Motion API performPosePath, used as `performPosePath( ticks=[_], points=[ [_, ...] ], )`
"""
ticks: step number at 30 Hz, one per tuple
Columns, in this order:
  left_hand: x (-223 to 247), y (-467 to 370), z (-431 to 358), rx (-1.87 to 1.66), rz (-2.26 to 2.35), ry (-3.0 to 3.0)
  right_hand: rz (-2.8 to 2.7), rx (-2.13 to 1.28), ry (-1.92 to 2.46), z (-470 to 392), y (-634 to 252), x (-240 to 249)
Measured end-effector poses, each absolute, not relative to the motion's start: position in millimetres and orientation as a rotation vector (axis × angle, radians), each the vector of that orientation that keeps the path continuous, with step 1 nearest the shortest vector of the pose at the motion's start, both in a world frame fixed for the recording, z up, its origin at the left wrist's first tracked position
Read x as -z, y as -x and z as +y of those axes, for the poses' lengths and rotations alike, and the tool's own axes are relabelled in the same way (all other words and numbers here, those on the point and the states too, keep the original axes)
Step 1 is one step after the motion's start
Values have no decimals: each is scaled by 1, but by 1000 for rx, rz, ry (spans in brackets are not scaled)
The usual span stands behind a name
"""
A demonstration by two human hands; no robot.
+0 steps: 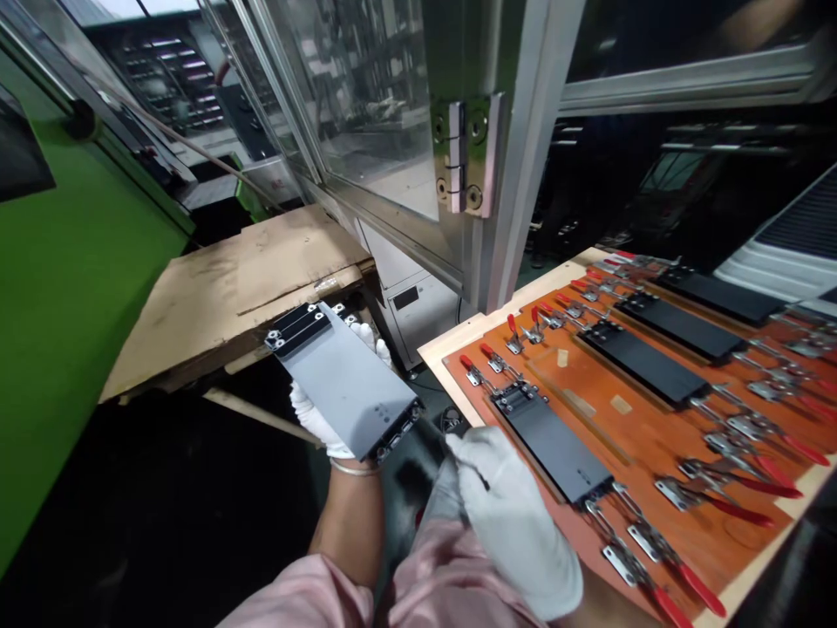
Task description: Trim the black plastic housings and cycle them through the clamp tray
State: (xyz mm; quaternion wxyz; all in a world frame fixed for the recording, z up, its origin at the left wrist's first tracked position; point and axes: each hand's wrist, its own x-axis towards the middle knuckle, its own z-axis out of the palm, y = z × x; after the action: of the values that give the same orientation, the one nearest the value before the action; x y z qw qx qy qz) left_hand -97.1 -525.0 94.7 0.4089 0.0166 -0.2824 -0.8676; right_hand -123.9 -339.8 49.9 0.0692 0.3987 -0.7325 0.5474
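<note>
- The grey housing point(346, 379) was held up in front of the body, between the cardboard-topped bench point(228, 279) and the orange board point(637, 471), its broad flat face showing and its long edges slanting down to the right.
- The left hand point(312, 419), in a white glove, supported it from beneath; the fingers were partly open around it, tips showing past the upper right long edge, the rest hidden.
- The right hand point(516, 523), also gloved, had its fingers curled closed on a thin dark tool point(472, 471). The tool pointed toward the housing's lower right end; whether its tip touched could not be told.
- The housing's upper left end was near the bench's front edge, overlapping it in view; the depth between them could not be judged.
- Between the housing's right edge and the board's pale wooden border point(451, 349), a gap showed floor and part of a white cabinet point(425, 318).
- On the board, the nearest panel point(555, 445) lay just beside the right hand, with red-handled clamps point(654, 536) at both ends; three similar panels lay beyond.
- Above the gap stood a metal-framed glazed door point(385, 105), its lower corner close to the board's far left edge.
- A green machine point(85, 288) bounded the far left side.
</note>
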Motion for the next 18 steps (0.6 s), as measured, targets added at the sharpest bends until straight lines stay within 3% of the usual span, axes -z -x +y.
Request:
performPosePath(
  ticks=[9, 18],
  points=[
    [-95, 101, -527, 2122, -773, -45, -2269, -1746, -1223, -337, 125, -52],
    [-89, 103, -529, 2186, -690, 83, -2443, -1630, -1394, -338, 106, -64]
  ],
)
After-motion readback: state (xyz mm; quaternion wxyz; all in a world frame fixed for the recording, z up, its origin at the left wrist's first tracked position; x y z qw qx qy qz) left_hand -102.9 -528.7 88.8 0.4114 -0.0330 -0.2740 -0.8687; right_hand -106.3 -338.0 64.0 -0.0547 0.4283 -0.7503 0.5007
